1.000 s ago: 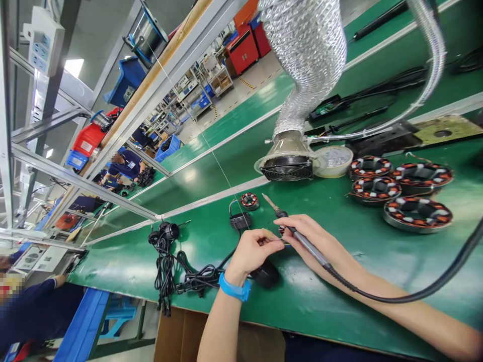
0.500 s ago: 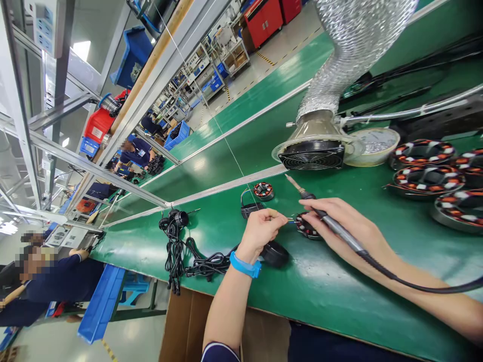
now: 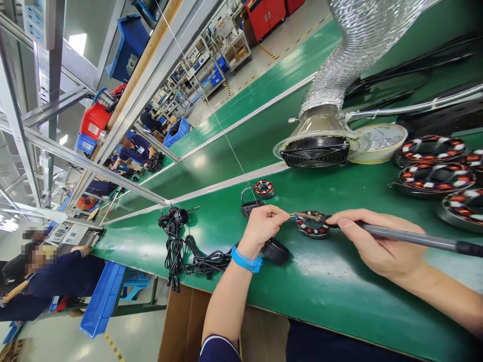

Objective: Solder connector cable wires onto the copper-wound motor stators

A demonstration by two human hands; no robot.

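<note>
My left hand (image 3: pixel 264 221), with a blue wristband (image 3: pixel 247 260), is closed in a pinch on thin coloured wires (image 3: pixel 293 216) beside a stator (image 3: pixel 314 229) on the green bench. A fine strand (image 3: pixel 230 146), like solder wire, runs from above down to this hand; whether the fingers grip it too, I cannot tell. In my right hand (image 3: pixel 381 241) is a soldering iron (image 3: pixel 407 237), held nearly level. Its tip reaches over the stator to the wires at my left fingertips. A black motor housing (image 3: pixel 275 251) lies under my left wrist, and a black part (image 3: pixel 249 208) sits behind the hand.
A fume fan (image 3: pixel 315 152) on a foil duct (image 3: pixel 332 80) stands behind my hands, next to a round tub (image 3: pixel 381 141). Several stators (image 3: pixel 433 178) lie at right, one small stator (image 3: pixel 263 188) behind. Black cables (image 3: pixel 211 264) lie left; a cardboard box (image 3: pixel 188 322) is below. Co-workers are farther left.
My right hand has swung the soldering iron down from above the stator to near level, bringing its tip to the wires. My left hand has hardly moved.
</note>
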